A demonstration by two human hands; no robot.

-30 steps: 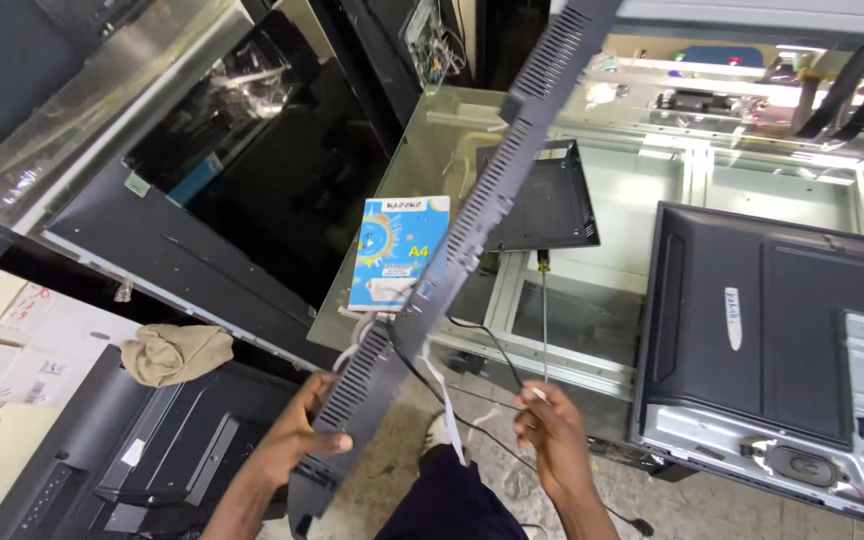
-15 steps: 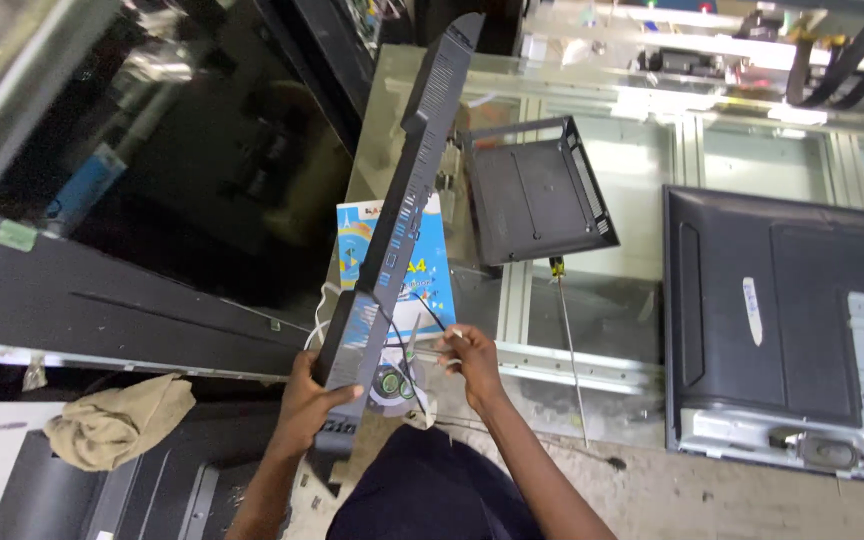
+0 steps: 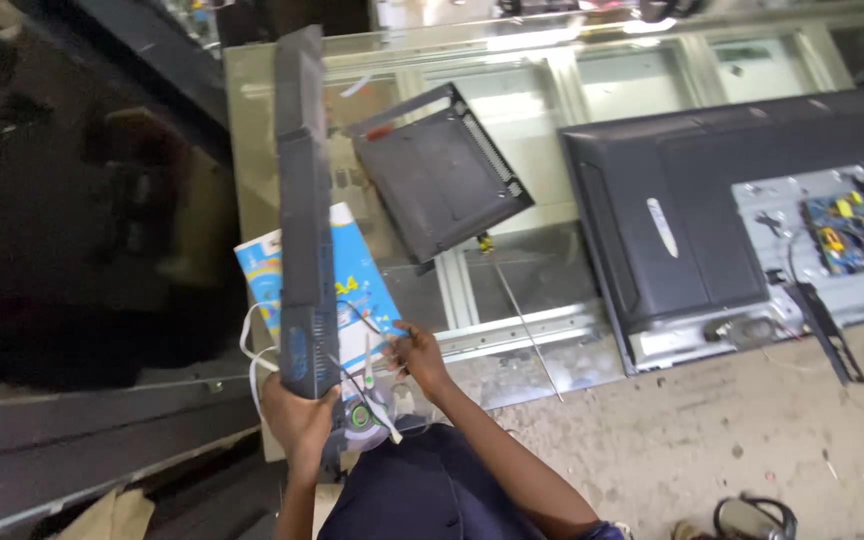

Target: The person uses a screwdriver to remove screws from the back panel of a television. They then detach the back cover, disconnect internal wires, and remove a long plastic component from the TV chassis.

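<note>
Left hand [image 3: 302, 425] closed around lower end of long dark speaker bar [image 3: 304, 215], held upright. Right hand [image 3: 417, 355] pinched on thin wires [image 3: 367, 375] beside bar. Blue booklet [image 3: 367, 290] seen behind; black panel [image 3: 442, 170] laid farther, on glass tabletop [image 3: 512, 330].

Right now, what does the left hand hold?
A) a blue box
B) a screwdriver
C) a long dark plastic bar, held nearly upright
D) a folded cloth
C: the left hand grips the lower end of the long dark bar, which stands nearly upright, while the right hand pinches the thin wires beside it.
</note>
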